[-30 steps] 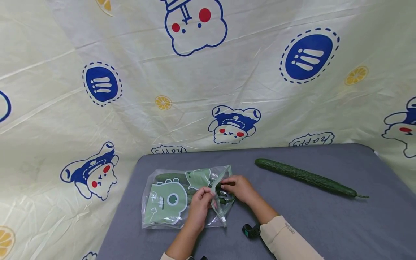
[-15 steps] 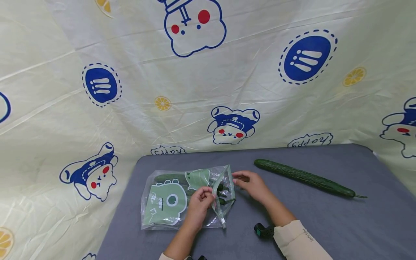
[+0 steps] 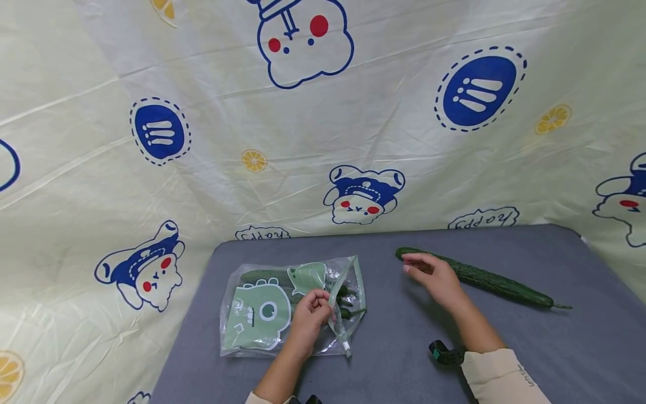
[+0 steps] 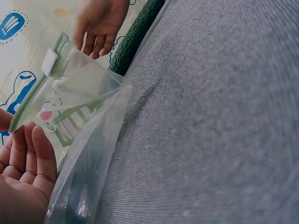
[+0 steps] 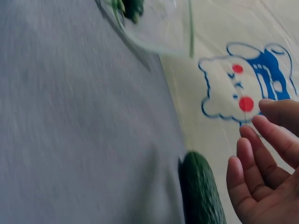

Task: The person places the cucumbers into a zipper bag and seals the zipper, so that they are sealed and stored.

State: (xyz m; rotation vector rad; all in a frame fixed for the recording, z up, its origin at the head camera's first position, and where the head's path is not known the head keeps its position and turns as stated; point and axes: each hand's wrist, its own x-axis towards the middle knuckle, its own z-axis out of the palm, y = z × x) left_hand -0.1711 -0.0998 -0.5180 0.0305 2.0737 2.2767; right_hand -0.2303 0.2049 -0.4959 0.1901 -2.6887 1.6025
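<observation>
A clear zip bag with green cartoon print [image 3: 262,314] lies on the grey table, cucumbers inside, their stem ends near its open mouth on the right. My left hand [image 3: 310,322] pinches the green zip edge of that mouth; the left wrist view shows fingers and thumb on the strip, with a white slider [image 4: 49,62] at its far end. My right hand [image 3: 436,280], empty with fingers loosely bent, hovers by the far-left end of a long loose cucumber [image 3: 484,278]. In the right wrist view a gap shows between the hand [image 5: 266,172] and this cucumber [image 5: 201,189].
The grey table [image 3: 383,370] ends at the back against a pale patterned cloth [image 3: 303,123] with blue, red and orange prints. A black wrist device [image 3: 446,353] sits on the right wrist.
My right hand has left the bag's mouth and moved right, to the loose cucumber. My left hand has kept its hold on the zip edge, and the bag has barely moved.
</observation>
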